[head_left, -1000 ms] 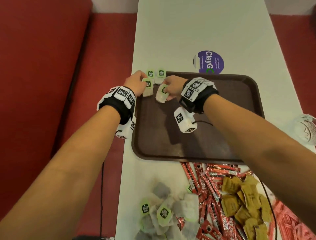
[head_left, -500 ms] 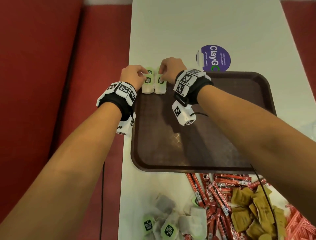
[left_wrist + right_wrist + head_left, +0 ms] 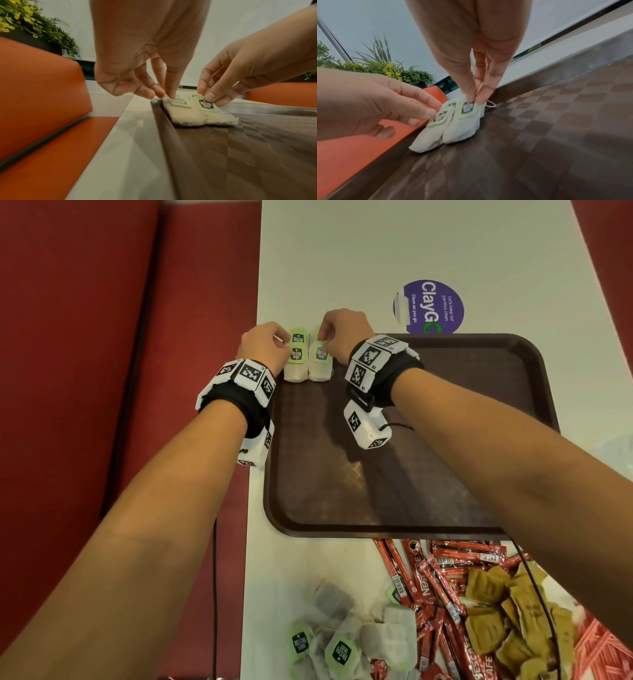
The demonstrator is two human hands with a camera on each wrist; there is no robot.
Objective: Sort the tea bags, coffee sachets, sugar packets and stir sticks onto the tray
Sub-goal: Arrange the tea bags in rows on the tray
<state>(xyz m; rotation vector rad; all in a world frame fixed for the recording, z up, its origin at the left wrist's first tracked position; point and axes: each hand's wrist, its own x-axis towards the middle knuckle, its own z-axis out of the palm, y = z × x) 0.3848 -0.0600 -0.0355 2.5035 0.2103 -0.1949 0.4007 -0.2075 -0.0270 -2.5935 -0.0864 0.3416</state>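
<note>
Two white tea bags with green tags lie side by side in the far left corner of the brown tray (image 3: 445,474). My left hand (image 3: 286,347) pinches the tag of the left tea bag (image 3: 295,373). My right hand (image 3: 323,344) pinches the tag of the right tea bag (image 3: 320,373). In the left wrist view, the left hand (image 3: 164,95) has its fingertips on the left bag (image 3: 185,116), and the right hand (image 3: 208,99) holds the other tag. In the right wrist view, the right hand (image 3: 475,99) nips the right bag's (image 3: 462,129) tag with thumb and forefinger. More green tags show behind the two bags.
On the white table near me lie loose tea bags (image 3: 342,645), red coffee sachets (image 3: 438,587), brown sugar packets (image 3: 507,618) and red-and-white stir sticks (image 3: 603,655). A purple sticker (image 3: 431,306) sits beyond the tray. A red bench (image 3: 102,371) runs along the table's left edge.
Both hands carried their tea bags from above the tray to its far left corner and laid them down side by side. The fingers now hold only the tags.
</note>
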